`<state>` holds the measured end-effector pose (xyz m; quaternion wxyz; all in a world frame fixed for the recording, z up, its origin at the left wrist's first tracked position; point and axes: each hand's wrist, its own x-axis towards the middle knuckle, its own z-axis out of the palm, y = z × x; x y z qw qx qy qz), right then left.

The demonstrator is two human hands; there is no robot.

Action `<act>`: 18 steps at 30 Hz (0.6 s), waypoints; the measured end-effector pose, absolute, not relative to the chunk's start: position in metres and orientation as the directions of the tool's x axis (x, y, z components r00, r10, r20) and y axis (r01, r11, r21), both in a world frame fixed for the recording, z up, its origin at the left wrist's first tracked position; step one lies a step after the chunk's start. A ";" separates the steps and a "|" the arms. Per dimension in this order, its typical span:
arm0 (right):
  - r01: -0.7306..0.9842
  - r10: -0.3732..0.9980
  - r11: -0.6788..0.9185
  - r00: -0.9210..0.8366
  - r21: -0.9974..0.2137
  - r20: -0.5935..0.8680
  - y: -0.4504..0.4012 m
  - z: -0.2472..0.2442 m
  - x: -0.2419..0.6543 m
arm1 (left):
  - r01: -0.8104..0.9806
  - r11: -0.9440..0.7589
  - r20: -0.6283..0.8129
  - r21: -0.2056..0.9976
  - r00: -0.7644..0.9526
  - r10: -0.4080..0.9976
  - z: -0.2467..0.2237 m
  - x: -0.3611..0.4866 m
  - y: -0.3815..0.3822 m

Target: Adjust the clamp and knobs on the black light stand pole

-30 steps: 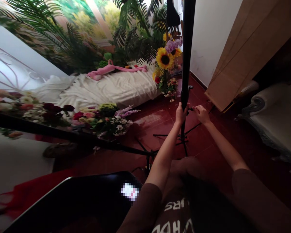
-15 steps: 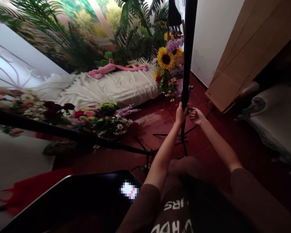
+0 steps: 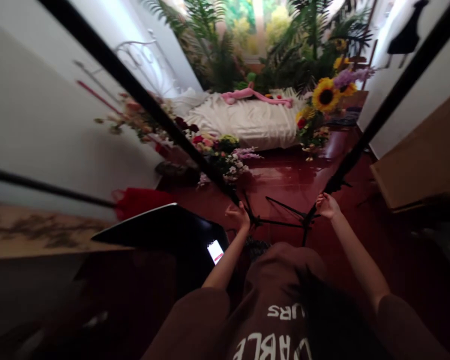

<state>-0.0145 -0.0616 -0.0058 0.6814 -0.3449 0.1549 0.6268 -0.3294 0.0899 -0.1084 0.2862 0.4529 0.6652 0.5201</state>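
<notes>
glossy red floor [image 3: 281,187] | white-draped platform [image 3: 247,117] | flowers [image 3: 227,155] | left grip [image 3: 240,215] spread beside pole [image 3: 144,100] | right grip [image 3: 327,205]: cannot tell

I see the left hand [image 3: 239,216] beside the lower part of a long black pole [image 3: 153,110], and the right hand [image 3: 327,205], fingers curled, by another slim black pole [image 3: 397,96]; contact is unclear. A pink plush toy [image 3: 243,93] lies near the white cloth-draped bed's [image 3: 243,120] back edge.

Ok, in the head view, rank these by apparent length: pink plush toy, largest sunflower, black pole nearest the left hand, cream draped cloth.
Black pole nearest the left hand
Cream draped cloth
Pink plush toy
Largest sunflower
Nearness may exaggerate the pole.
</notes>
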 end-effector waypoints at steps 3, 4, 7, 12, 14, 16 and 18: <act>-0.956 0.737 -0.139 0.074 -0.257 -0.672 -0.030 -0.005 -0.034 | 0.292 -0.032 0.201 0.956 -0.568 0.798 -0.077 -0.377 0.128; -0.950 0.738 -0.184 0.035 -0.250 -0.674 -0.017 -0.004 -0.045 | 0.278 -0.103 0.240 0.955 -0.520 0.820 -0.065 -0.387 0.139; -0.908 0.752 -0.348 -0.124 -0.231 -0.647 0.023 0.001 -0.088 | 0.233 -0.295 0.357 0.927 -0.298 0.886 -0.032 -0.398 0.160; -0.741 0.725 -0.621 -0.419 -0.256 -0.547 0.078 0.012 -0.178 | 0.184 -0.377 0.395 0.908 -0.072 0.916 -0.008 -0.384 0.174; -0.682 0.696 -0.683 -0.501 -0.262 -0.514 0.094 0.019 -0.209 | 0.202 -0.373 0.397 0.906 -0.096 0.913 -0.010 -0.378 0.179; -0.650 0.672 -0.719 -0.561 -0.245 -0.484 0.107 0.027 -0.233 | 0.218 -0.347 0.381 0.912 -0.138 0.914 -0.015 -0.372 0.182; -0.659 0.673 -0.719 -0.583 -0.219 -0.456 0.117 0.033 -0.249 | 0.226 -0.302 0.343 0.926 -0.175 0.923 -0.021 -0.368 0.184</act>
